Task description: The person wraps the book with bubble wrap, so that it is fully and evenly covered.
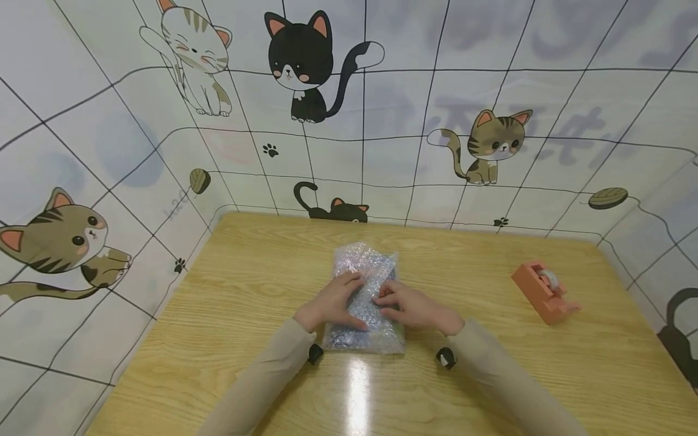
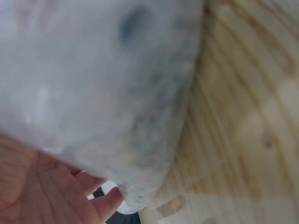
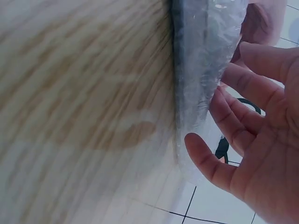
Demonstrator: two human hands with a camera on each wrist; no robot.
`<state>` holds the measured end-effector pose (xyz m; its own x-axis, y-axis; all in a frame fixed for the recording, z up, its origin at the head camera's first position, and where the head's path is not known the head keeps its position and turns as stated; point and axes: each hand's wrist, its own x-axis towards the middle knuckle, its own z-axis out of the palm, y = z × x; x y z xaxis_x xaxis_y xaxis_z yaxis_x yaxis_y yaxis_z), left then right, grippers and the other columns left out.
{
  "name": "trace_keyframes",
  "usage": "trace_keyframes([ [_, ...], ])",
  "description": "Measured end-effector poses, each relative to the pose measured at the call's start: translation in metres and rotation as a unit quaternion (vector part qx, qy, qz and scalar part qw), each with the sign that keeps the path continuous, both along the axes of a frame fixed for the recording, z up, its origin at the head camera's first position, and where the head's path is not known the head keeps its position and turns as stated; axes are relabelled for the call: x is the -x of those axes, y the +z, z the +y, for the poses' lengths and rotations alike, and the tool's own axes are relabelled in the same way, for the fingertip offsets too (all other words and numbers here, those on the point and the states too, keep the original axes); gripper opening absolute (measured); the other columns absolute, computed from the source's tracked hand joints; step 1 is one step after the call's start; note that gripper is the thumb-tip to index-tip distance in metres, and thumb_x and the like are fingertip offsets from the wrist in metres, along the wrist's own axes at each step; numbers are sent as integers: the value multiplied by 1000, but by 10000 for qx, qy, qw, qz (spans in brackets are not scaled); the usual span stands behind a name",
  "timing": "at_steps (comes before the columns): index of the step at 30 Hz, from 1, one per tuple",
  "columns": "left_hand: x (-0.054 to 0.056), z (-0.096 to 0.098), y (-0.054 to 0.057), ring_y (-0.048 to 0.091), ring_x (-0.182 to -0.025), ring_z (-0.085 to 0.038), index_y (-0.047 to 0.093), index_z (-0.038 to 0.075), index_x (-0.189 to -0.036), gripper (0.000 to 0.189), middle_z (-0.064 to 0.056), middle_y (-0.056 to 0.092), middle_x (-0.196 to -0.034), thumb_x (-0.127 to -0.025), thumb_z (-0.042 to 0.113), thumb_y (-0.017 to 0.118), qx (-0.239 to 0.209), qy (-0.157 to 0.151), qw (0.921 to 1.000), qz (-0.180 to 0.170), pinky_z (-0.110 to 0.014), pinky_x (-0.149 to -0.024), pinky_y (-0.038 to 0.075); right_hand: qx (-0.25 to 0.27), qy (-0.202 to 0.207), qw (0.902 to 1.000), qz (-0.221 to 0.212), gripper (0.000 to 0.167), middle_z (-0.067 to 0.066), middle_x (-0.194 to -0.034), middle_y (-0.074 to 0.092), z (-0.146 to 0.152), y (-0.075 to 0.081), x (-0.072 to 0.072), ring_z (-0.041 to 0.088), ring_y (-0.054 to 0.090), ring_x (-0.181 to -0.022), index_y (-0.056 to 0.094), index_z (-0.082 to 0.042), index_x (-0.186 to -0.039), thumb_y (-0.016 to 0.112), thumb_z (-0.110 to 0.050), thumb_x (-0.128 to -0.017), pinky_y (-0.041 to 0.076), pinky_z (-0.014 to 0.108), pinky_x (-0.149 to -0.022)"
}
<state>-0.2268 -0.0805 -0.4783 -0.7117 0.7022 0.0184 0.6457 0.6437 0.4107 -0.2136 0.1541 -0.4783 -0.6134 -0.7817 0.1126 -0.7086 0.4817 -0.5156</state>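
A flat packet in clear bubble wrap (image 1: 364,257) lies on the table, with bluish and pinkish colours showing through; what is inside cannot be made out. My left hand (image 1: 335,301) rests on its left part, thumb and fingers spread. On the right part, my right hand (image 1: 417,306) touches the wrap with bent fingertips, near a slanting fold. The right wrist view shows these fingers (image 3: 233,123) loosely bent beside the packet's wrapped side (image 3: 201,70). Close up in the left wrist view, the wrap (image 2: 103,93) is blurred, with the left hand (image 2: 51,191) below it.
A salmon-pink tape dispenser (image 1: 537,297) with a roll of clear tape stands at the right of the wooden table (image 1: 262,260). Walls of white cloth (image 1: 403,163) printed with cats and grid lines enclose the table at the back and sides.
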Motion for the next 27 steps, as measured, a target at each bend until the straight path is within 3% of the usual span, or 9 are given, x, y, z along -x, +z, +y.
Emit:
trace_keyframes([
  [9,1,-1,-3,31,-133,-38,44,-7,-134,97,-23,37,-142,-64,50,81,-103,-80,9998,115,-46,-110,25,-47,-14,10000,57,27,16,-112,57,2,8,-7,27,55,-100,65,4,-112,62,-11,-90,50,36,-84],
  [18,0,-1,-3,28,-135,-37,42,-6,-136,97,-22,35,-144,-66,50,80,-46,-43,10000,-32,-46,-111,24,-204,-55,9997,79,33,19,-119,57,3,9,-11,31,56,-108,61,7,-117,60,-12,-91,48,41,-90],
  [24,0,-1,-3,27,-136,-36,42,-5,-136,97,-20,35,-145,-66,51,80,20,0,10000,-31,-44,-112,23,-132,-30,9991,413,35,16,-113,56,-1,4,-11,25,56,-99,60,9,-118,62,-11,-90,50,36,-83],
  [27,0,-1,-3,27,-135,-36,43,-5,-136,97,-20,35,-145,-66,51,80,5,-10,10000,3,-44,-112,23,-122,-107,9992,371,34,14,-112,56,-3,3,-10,22,55,-98,61,9,-117,62,-12,-90,50,34,-82],
])
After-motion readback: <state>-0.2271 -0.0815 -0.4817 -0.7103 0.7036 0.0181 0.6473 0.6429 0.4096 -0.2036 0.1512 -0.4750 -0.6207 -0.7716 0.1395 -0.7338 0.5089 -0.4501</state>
